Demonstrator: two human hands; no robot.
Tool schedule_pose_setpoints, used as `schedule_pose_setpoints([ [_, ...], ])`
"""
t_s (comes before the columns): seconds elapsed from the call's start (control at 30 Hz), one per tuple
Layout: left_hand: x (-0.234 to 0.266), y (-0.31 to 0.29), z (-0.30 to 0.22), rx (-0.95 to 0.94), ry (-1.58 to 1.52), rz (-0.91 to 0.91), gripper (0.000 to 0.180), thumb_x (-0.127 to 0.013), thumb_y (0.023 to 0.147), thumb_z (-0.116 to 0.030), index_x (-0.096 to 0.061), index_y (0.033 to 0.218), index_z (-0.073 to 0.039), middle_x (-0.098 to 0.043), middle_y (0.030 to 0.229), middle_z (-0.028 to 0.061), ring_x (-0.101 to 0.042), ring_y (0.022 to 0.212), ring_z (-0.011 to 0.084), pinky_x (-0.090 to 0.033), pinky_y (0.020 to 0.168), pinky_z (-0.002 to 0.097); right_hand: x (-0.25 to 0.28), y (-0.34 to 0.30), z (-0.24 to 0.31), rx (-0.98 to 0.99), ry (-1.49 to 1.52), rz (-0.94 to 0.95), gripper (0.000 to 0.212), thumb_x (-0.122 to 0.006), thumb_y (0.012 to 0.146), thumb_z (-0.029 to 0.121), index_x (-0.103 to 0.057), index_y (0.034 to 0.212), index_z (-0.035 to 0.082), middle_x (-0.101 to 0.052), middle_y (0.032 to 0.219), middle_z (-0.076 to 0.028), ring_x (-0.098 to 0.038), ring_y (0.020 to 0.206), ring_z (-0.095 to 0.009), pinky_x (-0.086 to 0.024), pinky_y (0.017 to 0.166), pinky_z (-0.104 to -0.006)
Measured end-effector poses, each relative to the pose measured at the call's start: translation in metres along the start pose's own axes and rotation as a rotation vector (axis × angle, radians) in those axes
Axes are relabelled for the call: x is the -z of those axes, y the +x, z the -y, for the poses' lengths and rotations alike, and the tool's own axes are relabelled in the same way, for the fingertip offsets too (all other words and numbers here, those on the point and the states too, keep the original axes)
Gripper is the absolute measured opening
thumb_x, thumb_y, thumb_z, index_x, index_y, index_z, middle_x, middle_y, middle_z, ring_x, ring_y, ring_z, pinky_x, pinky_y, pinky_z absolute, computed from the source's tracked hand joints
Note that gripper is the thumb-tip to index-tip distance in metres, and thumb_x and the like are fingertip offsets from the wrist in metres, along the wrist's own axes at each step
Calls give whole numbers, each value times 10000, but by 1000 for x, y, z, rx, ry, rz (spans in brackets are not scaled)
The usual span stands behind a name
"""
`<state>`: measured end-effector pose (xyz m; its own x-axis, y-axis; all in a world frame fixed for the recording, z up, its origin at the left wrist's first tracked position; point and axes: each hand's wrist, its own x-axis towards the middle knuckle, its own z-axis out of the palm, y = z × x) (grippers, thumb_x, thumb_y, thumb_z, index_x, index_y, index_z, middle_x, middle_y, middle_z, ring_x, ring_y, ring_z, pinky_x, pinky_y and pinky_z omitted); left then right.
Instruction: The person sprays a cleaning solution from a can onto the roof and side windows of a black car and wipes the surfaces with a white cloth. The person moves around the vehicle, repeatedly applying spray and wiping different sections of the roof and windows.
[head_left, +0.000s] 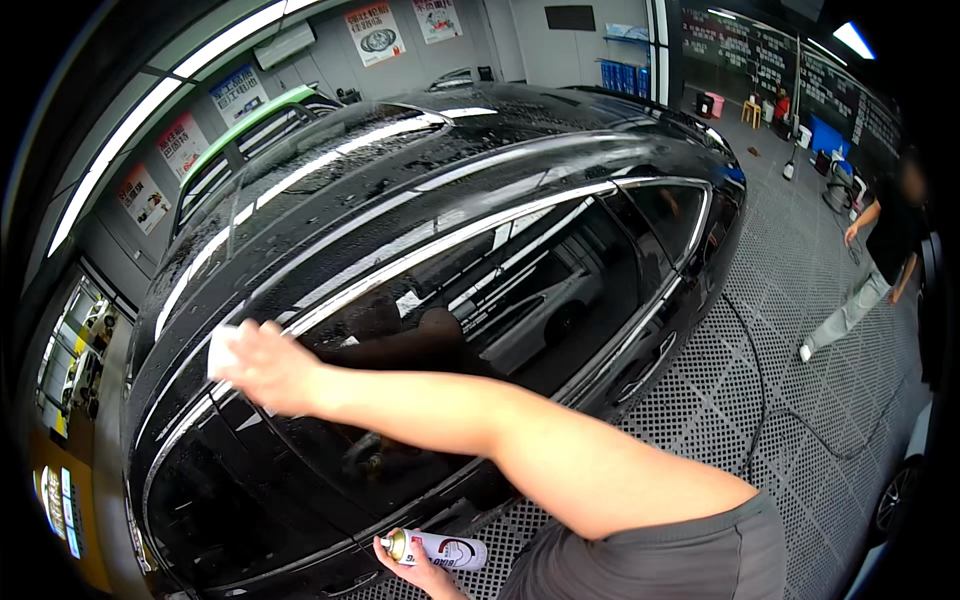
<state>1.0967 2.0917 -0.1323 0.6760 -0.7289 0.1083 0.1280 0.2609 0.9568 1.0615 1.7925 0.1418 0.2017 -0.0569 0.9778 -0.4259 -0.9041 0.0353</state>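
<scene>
My right arm reaches across to the left over a glossy black car [470, 190]. My right hand [272, 370], slightly blurred, is closed on a small white pad [222, 352] at the roof edge, near the chrome trim above the side windows. Whether the pad is sponge or cloth I cannot make out. Low in the picture, my left hand [418, 574] grips a white aerosol spray can [455, 552] with a gold-coloured top. The can is tilted nearly flat, its nozzle end to the left, beside the car's lower side. Water drops dot the roof and windscreen.
A person [890, 240] in a dark top and light trousers stands at the right. A black hose [760, 385] crosses the grated floor [790, 420]. Another car [905, 490] shows at the lower right edge. Buckets, a stool [751, 112] and bottles stand at the back right.
</scene>
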Motion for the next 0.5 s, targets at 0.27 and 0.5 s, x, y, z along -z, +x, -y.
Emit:
schedule_pose_setpoints([
  [0.27,-15,-20,-46,-70,72,-97,661,-555,946,7,-350,1552,-162,-557,1308,147,-590,1127,257,-545,982,425,331,-113,-218,-667,-833,-51,396,-655,881,164,-647,1266,72,-614,1175,-161,-547,1139,-409,-468,980,-499],
  [0.5,-121,48,-124,-387,338,72,702,-668,896,-13,-370,1533,-24,-495,1421,150,-530,1221,236,-427,1072,358,513,-246,-308,-761,-440,-487,428,-598,1015,196,-540,1405,29,-611,1295,-135,-598,1146,-248,-485,964,-361],
])
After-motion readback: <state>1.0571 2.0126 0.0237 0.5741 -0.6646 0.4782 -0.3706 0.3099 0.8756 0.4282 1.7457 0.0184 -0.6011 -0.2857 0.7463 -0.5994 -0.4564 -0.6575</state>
